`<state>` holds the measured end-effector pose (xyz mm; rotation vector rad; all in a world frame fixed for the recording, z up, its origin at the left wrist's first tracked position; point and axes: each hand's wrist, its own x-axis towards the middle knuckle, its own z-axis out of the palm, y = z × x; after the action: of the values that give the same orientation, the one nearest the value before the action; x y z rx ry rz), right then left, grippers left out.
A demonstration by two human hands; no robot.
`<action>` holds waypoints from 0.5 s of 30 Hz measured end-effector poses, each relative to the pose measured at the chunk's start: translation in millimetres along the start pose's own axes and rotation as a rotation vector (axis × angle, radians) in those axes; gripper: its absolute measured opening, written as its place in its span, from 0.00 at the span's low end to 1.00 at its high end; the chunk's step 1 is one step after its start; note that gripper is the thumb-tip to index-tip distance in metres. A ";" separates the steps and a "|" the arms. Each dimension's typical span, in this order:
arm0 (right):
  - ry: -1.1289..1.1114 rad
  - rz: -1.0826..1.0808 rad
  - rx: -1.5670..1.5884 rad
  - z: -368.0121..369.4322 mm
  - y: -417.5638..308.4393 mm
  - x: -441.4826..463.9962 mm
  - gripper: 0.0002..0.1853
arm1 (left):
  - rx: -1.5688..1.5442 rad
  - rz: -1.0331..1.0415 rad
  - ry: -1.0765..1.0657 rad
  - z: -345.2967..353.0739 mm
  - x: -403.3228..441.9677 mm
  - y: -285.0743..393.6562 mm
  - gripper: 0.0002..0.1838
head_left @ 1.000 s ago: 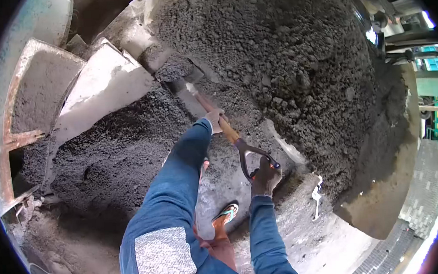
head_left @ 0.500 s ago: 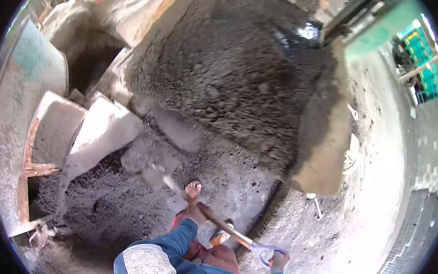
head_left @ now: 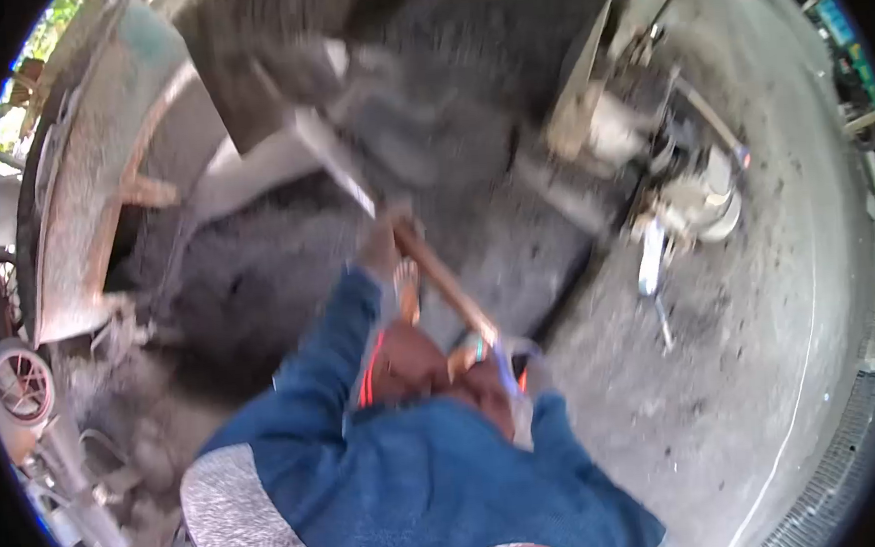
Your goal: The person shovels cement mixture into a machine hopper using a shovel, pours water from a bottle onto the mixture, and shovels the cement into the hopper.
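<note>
- Shovel [head_left: 450, 288] swung up: its metal neck [head_left: 336, 164] went from left of centre to the upper left; your left hand [head_left: 385, 242] sits higher in frame too.
- It now slants from upper left to lower centre, over your legs [head_left: 403, 361].
- Left hand wrapped round the shaft; right hand [head_left: 541, 373] grips the end handle [head_left: 506, 368], fingers blurred.
- Probably stiff, blade-heavy; can't tell the load through the blur.
- Best hold: one hand on the shaft near the neck, one on the handle. Wood may slip if wet.
</note>
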<state>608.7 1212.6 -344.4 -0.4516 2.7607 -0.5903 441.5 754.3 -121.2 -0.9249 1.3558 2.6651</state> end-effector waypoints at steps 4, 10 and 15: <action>0.223 1.040 1.441 -35.8 -40.0 -8.6 0.04 | -0.295 -0.126 0.224 1.7 -34.5 -30.0 0.16; 0.543 1.082 1.054 -54.6 -51.4 -192.5 0.04 | -0.209 -0.645 0.647 -87.2 -74.9 -326.1 0.16; 0.491 1.315 0.427 -181.3 -111.5 -296.2 0.09 | -0.544 -1.074 0.176 -61.8 -189.4 -460.9 0.16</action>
<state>845.2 1284.4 -76.1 1.6222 2.4332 -0.8822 751.2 1043.0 -391.2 -1.3989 -0.0287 2.0523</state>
